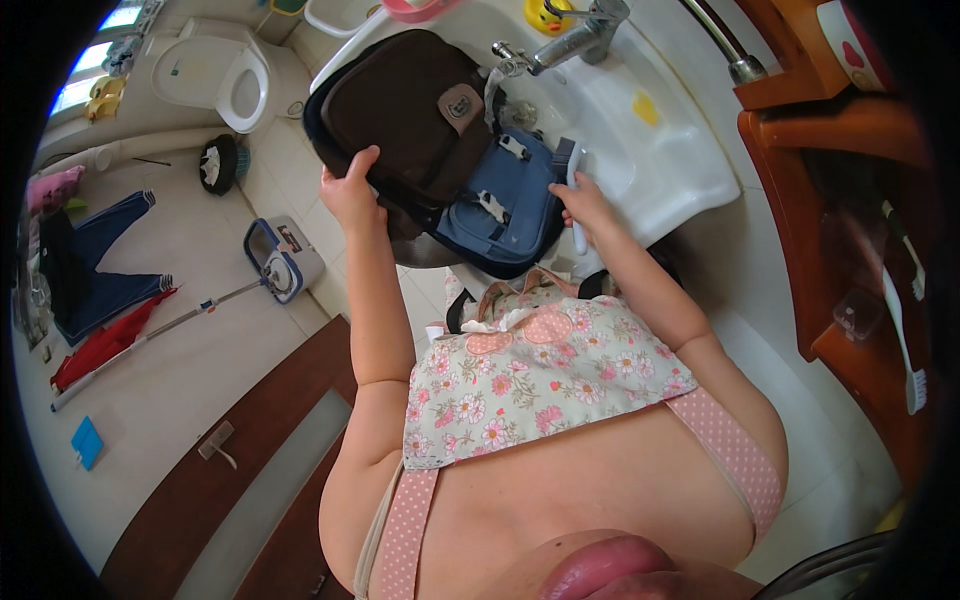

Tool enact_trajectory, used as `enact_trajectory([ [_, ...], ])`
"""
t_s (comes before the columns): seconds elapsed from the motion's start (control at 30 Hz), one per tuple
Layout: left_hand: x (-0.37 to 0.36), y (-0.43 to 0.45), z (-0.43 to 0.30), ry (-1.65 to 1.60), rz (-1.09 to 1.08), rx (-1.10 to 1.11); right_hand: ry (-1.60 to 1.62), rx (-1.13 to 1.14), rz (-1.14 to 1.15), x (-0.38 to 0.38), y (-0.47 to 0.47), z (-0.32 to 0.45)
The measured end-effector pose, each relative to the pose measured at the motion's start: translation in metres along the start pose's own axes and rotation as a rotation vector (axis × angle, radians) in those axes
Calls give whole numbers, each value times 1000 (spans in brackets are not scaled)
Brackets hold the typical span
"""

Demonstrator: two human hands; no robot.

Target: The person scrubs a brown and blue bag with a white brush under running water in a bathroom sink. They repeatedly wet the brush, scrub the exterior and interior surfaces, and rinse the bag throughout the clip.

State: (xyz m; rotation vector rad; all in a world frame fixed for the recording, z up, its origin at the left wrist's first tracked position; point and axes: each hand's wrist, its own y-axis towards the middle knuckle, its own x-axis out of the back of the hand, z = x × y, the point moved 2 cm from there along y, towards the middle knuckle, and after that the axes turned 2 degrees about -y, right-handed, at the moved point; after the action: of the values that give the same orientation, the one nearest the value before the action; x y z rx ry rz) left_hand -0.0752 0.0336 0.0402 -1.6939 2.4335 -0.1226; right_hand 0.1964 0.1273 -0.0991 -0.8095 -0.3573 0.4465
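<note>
A brown and blue bag rests over the near left side of a white washbasin. My left hand grips the bag's left edge, thumb on the brown face. Its blue pocket section, with two white fastenings, hangs at the basin's front rim. In my right hand is a light-handled scrubbing brush, its dark bristles beside the blue section. Water runs from the chrome faucet past the bag's right edge. The fingers under the bag are hidden.
A yellow rubber duck and a pink basin sit by the faucet. Toothbrushes show in a wooden cabinet at right. At left are a toilet, a mop bucket and hanging clothes.
</note>
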Motion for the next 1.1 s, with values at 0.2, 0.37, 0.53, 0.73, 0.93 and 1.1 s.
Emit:
enact_trajectory([
  [0.2,-3,-25,-11,-210,9,-84,241,-117,162,-31,12,7],
  [0.37,1,-39,-3,-234,3,-179,125,116,-8,-43,37,21],
  [0.53,7,-48,12,-34,-54,-349,-113,319,-36,-50,51,58],
  [0.73,2,-61,31,298,-130,-564,-270,434,4,-64,133,45],
  [0.93,14,-65,33,443,-328,-576,-238,308,108,-55,124,50],
  [1.1,15,-64,28,471,-329,-467,-438,520,-97,-55,159,23],
])
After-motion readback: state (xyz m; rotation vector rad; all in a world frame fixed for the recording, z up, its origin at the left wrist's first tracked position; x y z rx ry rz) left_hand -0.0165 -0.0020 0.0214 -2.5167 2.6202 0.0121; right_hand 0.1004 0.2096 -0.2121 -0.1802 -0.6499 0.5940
